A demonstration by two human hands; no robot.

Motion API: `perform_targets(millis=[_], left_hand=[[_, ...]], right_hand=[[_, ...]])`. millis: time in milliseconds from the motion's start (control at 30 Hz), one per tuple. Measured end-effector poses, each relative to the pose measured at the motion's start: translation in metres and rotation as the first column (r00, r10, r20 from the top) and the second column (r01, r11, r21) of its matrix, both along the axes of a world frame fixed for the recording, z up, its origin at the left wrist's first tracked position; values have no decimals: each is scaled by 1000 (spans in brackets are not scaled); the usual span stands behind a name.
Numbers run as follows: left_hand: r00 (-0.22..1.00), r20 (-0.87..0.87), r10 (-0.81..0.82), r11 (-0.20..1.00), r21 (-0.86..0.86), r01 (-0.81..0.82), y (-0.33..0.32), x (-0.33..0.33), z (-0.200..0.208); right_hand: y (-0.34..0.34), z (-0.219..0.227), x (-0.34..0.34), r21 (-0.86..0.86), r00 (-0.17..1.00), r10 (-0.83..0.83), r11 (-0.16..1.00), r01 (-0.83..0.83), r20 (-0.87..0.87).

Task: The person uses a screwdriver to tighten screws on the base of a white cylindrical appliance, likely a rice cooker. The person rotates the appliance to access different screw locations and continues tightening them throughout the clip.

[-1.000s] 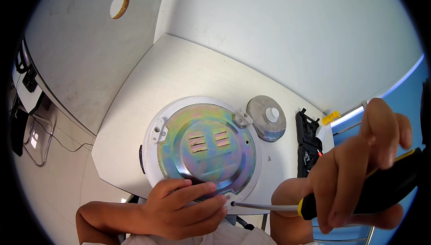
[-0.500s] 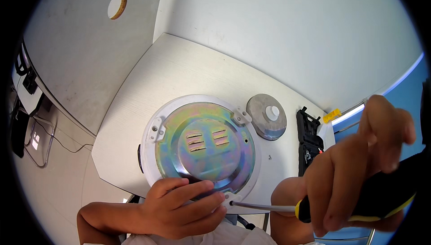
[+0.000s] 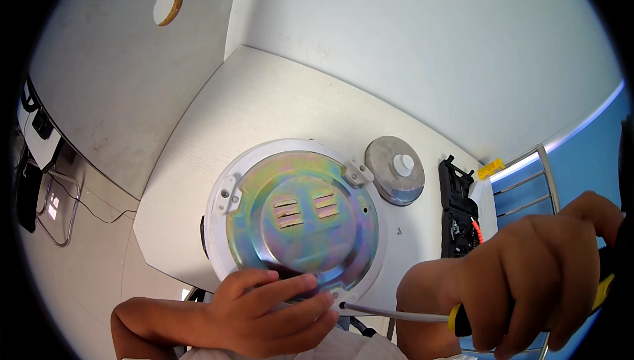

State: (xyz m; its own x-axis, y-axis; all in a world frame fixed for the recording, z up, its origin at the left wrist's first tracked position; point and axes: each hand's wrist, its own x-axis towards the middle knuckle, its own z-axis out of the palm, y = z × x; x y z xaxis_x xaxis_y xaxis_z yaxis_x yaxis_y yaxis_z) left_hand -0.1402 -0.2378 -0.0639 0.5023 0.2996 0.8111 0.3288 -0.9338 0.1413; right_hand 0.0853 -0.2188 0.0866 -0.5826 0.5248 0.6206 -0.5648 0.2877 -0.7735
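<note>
An upturned round white appliance, like a rice cooker [image 3: 216, 231], lies on the table with its iridescent metal base plate [image 3: 310, 234] facing up. Slots are cut in the plate's middle, and white foot tabs sit around its edge. My left hand [image 3: 277, 317] rests on the near edge with fingers stretched and apart. In my right hand [image 3: 541, 281] is a black-and-yellow-handled screwdriver [image 3: 396, 314], the fingers wrapped around the handle. Its shaft runs left, and the tip meets the screw hole of the near tab [image 3: 337, 296]. Any screw inside is hidden.
A round metal lid [image 3: 380, 162] with a white knob lies to the right. Near it is a small screw [image 3: 399, 231]. An unfolded black tool case [image 3: 457, 208] and a yellow object [image 3: 490, 168] lie at the right table edge. Pale panels [image 3: 429, 50] stand behind.
My right hand's fingers have closed down over the screwdriver handle, from a looser, raised grip. The tip stays at the near tab. My left hand has barely moved.
</note>
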Motion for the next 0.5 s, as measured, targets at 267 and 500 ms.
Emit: perform_targets(millis=[267, 500], left_hand=[[1000, -16, -18, 1000, -19, 18, 1, -2, 0], [1000, 7, -5, 1000, -28, 5, 0, 0, 0]], right_hand=[[0, -2, -1, 0, 998, -35, 999, 35, -44], [-9, 0, -2, 7, 998, -28, 1000, 28, -59]])
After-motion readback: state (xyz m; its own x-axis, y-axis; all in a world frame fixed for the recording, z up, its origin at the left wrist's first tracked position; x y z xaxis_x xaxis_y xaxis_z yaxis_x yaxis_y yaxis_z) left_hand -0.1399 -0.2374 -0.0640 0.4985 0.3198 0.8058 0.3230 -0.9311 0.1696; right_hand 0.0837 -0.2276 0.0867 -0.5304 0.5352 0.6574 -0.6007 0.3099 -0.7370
